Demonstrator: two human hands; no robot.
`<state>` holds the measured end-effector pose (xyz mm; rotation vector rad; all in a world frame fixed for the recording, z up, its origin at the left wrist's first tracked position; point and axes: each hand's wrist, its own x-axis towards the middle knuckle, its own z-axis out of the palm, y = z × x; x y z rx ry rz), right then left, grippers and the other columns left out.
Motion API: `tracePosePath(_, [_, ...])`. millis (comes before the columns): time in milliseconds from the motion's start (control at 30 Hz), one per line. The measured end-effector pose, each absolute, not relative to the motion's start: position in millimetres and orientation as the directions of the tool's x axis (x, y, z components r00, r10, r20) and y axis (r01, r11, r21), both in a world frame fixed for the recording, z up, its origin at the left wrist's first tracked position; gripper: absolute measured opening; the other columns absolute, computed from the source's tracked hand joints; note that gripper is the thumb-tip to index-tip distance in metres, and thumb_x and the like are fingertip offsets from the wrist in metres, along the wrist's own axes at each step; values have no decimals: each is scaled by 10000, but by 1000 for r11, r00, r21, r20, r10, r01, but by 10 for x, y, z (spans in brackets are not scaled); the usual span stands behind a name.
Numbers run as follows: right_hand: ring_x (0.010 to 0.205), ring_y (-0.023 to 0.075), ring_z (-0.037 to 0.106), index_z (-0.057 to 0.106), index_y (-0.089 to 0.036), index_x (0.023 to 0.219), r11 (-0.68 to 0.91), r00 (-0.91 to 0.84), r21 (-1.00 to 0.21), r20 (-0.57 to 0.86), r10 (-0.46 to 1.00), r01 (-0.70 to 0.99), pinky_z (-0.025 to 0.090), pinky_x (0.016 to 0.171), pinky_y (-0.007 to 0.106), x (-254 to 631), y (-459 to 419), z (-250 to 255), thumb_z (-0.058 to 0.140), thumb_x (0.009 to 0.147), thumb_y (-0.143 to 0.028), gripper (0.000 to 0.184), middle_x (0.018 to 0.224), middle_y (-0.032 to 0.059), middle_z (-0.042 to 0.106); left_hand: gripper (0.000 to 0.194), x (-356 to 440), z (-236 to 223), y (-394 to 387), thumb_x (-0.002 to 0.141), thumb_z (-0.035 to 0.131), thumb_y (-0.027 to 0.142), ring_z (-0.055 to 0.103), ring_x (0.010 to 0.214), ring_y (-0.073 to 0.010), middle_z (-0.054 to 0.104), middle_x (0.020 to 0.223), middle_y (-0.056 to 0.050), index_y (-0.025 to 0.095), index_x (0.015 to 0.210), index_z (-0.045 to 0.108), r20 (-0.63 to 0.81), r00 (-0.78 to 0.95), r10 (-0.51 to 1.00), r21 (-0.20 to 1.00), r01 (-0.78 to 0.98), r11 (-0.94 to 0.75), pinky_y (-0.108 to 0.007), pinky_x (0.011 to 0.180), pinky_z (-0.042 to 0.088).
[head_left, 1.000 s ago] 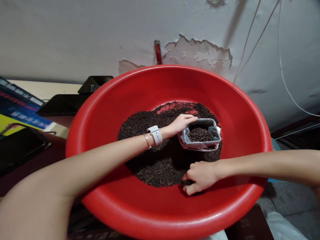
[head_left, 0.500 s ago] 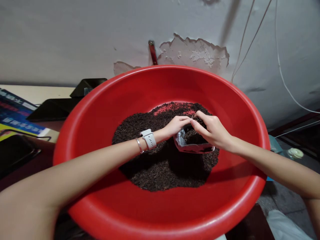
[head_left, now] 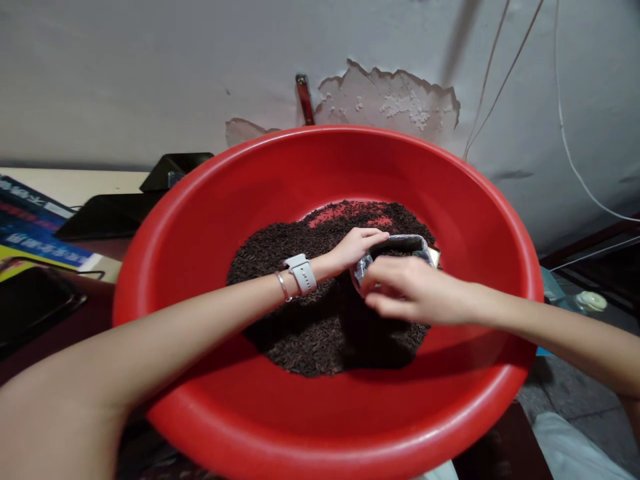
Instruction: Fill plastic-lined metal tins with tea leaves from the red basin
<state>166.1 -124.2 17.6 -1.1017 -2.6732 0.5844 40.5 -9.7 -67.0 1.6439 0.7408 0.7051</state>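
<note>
A big red plastic basin [head_left: 210, 200] fills the view, with a heap of dark loose tea-like leaves [head_left: 305, 327] in its bottom. A small silvery foil bag [head_left: 406, 244] stands open in the heap. My left hand [head_left: 357, 245], with a white watch and a bracelet on the wrist, pinches the bag's left rim. My right hand [head_left: 410, 291] hovers just in front of the bag's mouth, blurred by motion, fingers drawn together; whether it holds leaves is hidden.
Behind the basin is a grey wall with peeling paint [head_left: 395, 100] and hanging wires [head_left: 565, 140]. At the left lie colourful printed papers [head_left: 35, 227] and dark flat objects [head_left: 115, 213]. A small round pale object [head_left: 591, 301] sits at the right.
My right hand went from the near side of the heap up over the bag's mouth, then drew back toward me and now sits in front of the bag. The left hand stayed on the rim.
</note>
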Motion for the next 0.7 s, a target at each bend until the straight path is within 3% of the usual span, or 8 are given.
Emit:
tracePosePath(100, [906, 252, 595, 519, -134, 1198, 653, -754, -384, -402, 519, 653, 464, 767, 375, 1506, -1401, -59, 479, 862, -401, 431, 1084, 155, 580, 338, 409, -660, -111, 707, 580, 458, 532, 782, -161, 643, 786, -11, 139, 783, 659, 19, 612, 790, 987, 116, -114, -293, 771, 391])
tracePosePath(200, [1112, 392, 506, 359, -115, 1379, 536, -507, -193, -678, 533, 822, 439, 838, 504, 1454, -1452, -438, 468, 839, -516, 681, 1285, 248, 458, 349, 411, -646, -122, 709, 581, 467, 539, 802, -170, 649, 801, -19, 138, 794, 664, 3, 611, 791, 988, 122, -98, -305, 790, 388])
tracePosePath(267, [1222, 412, 402, 234, -113, 1438, 416, -353, -126, -770, 531, 901, 395, 908, 529, 1481, -1431, -657, 419, 849, -551, 757, 1398, 270, 314, 355, 410, -637, -125, 705, 582, 470, 540, 810, -173, 651, 804, -20, 137, 795, 666, 1, 610, 792, 987, 125, -98, -310, 809, 382])
tracePosePath(400, [1310, 378, 276, 76, -87, 1459, 273, -331, -230, -845, 421, 934, 321, 1018, 466, 1567, -1354, -863, 427, 797, -641, 931, 1473, 253, 120, 373, 403, -630, -121, 676, 600, 489, 538, 815, -180, 653, 806, -19, 139, 784, 666, -2, 599, 801, 985, 138, -100, -312, 817, 377])
tracePosePath(567, [1308, 307, 318, 52, -73, 1454, 215, -427, -375, -853, 301, 902, 313, 1045, 375, 1585, -1292, -891, 477, 717, -706, 1060, 1467, 205, 219, 397, 401, -624, -116, 646, 621, 525, 538, 813, -190, 653, 792, -25, 140, 735, 660, 3, 591, 807, 984, 143, -108, -311, 796, 387])
tracePosePath(700, [1289, 290, 359, 180, -94, 1446, 252, -487, -424, -818, 306, 870, 325, 1034, 358, 1542, -1301, -891, 470, 739, -685, 965, 1439, 182, 307, 395, 403, -598, -136, 643, 629, 531, 538, 801, -187, 651, 764, -21, 144, 712, 657, 0, 593, 805, 984, 142, -105, -304, 789, 391])
